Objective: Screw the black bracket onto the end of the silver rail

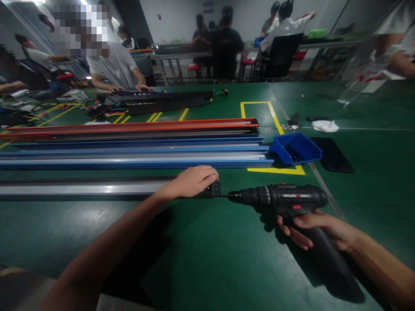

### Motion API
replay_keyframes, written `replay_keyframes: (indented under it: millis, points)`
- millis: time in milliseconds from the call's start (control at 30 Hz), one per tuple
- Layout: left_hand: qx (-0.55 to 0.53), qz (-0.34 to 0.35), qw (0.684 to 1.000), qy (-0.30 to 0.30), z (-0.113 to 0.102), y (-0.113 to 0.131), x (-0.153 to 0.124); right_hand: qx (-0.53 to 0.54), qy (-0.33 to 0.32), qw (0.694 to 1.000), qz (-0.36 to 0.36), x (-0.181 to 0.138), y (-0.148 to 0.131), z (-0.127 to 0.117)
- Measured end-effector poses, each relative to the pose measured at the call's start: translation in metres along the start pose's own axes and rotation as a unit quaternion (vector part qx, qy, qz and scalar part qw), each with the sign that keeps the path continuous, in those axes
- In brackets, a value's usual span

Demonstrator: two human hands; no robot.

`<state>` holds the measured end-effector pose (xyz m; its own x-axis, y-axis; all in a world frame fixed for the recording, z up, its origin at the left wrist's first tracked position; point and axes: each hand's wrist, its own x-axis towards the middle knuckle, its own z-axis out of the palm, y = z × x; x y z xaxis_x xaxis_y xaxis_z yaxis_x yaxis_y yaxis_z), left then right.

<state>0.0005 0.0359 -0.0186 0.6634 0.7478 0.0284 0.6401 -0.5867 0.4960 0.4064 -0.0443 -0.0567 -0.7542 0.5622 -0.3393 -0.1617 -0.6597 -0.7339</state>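
Note:
A black cordless drill [295, 196] lies in the grip of my right hand [324, 231], its fingers wrapped round the handle. The long thin bit [227, 195] points left and meets the black end cap [216, 188] of a long metal profile [97, 188]. Over that same end rests my left hand [194, 180], fingers curled over the top and holding the profile down on the green table. Whether a screw sits at the bit's tip is too small to tell.
Beyond the profile lie blue rails [162, 157] and an orange rail [145, 125]. A blue bin [297, 149] with small dark parts stands beside a black flat object [332, 154]. White crumpled paper [325, 125] and a clear bottle [356, 86] are farther right. Co-workers sit across.

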Motion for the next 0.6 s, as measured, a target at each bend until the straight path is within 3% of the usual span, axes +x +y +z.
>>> replay_keyframes:
  millis: [600]
  points:
    - [0.021,0.032,0.999,0.005,0.0032,-0.009,0.0034,-0.02,0.003,1.0,0.003,0.003,-0.0006,0.0017]
